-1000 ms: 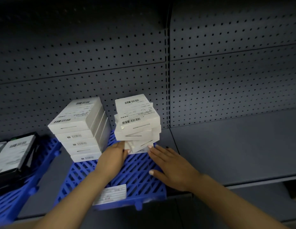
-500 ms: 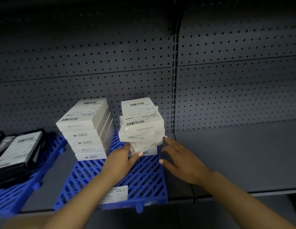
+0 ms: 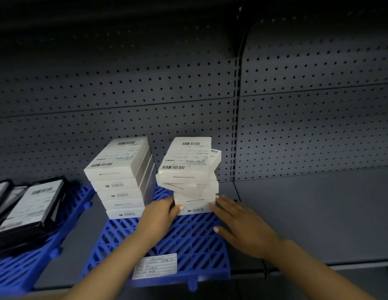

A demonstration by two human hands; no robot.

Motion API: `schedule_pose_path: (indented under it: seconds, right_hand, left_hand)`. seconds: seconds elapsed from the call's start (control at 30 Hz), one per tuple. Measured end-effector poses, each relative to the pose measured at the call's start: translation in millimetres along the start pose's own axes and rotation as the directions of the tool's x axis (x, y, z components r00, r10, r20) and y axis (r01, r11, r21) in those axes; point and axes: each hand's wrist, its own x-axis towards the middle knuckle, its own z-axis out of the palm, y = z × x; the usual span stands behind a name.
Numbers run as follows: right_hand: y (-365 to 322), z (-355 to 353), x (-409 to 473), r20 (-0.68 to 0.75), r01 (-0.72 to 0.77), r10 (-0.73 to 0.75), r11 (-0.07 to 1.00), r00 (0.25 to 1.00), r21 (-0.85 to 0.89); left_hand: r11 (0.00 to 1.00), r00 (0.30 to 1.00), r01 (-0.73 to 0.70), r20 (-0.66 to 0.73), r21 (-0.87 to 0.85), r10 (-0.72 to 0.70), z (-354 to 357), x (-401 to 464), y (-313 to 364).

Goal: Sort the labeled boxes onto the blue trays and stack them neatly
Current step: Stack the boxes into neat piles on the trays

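Observation:
Two stacks of white labeled boxes stand at the back of the middle blue tray (image 3: 188, 239). The left stack (image 3: 121, 176) is even. The right stack (image 3: 188, 176) is crooked, its boxes twisted against each other. My left hand (image 3: 160, 215) presses against the left side of the bottom box of the crooked stack, thumb on its front. My right hand (image 3: 238, 221) lies with straight fingers against that box's right front corner. Neither hand has its fingers wrapped around a box.
A second blue tray (image 3: 19, 269) at the left carries black boxes with white labels (image 3: 30, 206). A paper label (image 3: 155, 266) sits on the middle tray's front edge. Grey shelf surface (image 3: 307, 213) extends to the right; perforated back panel behind.
Both hands have moved in toward the base of the crooked stack. The right hand went from resting on the tray to touching the bottom box's right corner. The view has shifted.

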Motion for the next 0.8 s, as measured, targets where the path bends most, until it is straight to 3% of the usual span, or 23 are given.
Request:
schedule_pose_path:
  seconds: [0.3, 0.5, 0.63, 0.8]
  right_hand:
    - [5.1, 11.9, 3.8, 0.003, 0.015, -0.015, 0.999, 1.000, -0.032]
    - [4.1, 11.1, 3.9, 0.022, 0.012, -0.012, 1.000, 1.000, -0.010]
    - [4.5, 12.2, 5.0, 0.020, 0.004, -0.006, 0.996, 1.000, 0.091]
    - [1.0, 10.5, 8.2, -0.009, 0.021, -0.019, 0.927, 1.000, 0.373]
  left_hand:
    - [0.985, 1.000, -0.030, -0.002, 0.169, 0.030, 5.2, 7.0, -9.3]
    - [0.996, 0.999, -0.026, -0.034, 0.091, 0.029, 7.5, 7.3, -11.0]
    - [0.991, 0.999, -0.019, -0.040, 0.129, 0.025, 8.2, 7.7, -9.4]
    - [0.983, 0.998, -0.049, -0.031, 0.174, 0.055, 9.1, 6.0, -9.1]
